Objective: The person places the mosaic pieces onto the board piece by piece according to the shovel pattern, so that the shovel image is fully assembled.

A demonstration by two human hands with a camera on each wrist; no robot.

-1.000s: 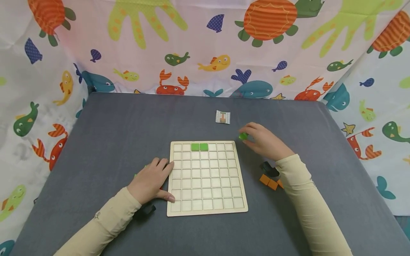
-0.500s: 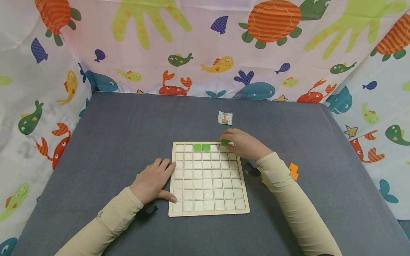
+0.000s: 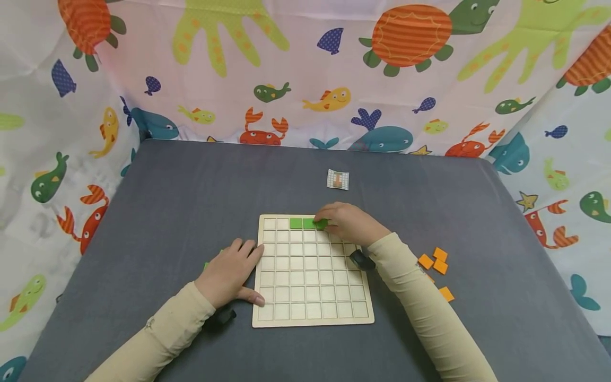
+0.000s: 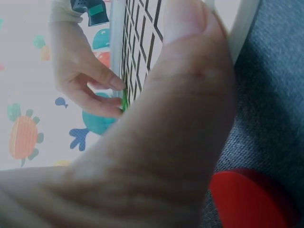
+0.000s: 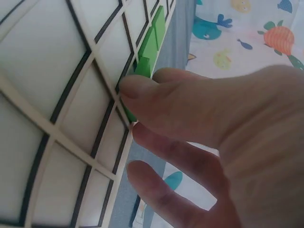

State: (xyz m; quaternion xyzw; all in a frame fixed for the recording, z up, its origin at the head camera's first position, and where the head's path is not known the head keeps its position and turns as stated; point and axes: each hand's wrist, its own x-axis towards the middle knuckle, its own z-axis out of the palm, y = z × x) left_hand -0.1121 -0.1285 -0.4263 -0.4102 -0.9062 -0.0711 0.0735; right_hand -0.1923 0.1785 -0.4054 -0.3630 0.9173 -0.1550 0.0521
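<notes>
A wooden grid board (image 3: 311, 278) lies on the grey table, with two green square tiles (image 3: 303, 223) side by side in its far row. Just right of them my right hand (image 3: 355, 224) pinches another green tile (image 3: 321, 224) over the adjoining cell. In the right wrist view this tile (image 5: 143, 66) looks tilted against the grid, partly covered by my thumb. My left hand (image 3: 229, 273) rests along the board's left edge, its thumb on the lower left corner area and its fingertips at the rim.
Several orange tiles (image 3: 440, 266) lie loose to the right of the board. Green pieces (image 3: 207, 265) peek out behind the left hand, and a red piece (image 4: 247, 199) lies near its thumb. A small patterned card (image 3: 338, 180) is beyond the board.
My right hand has carried the green tile leftward from beyond the board's right side to the far row beside the two green tiles. My left hand stays at the board's edge.
</notes>
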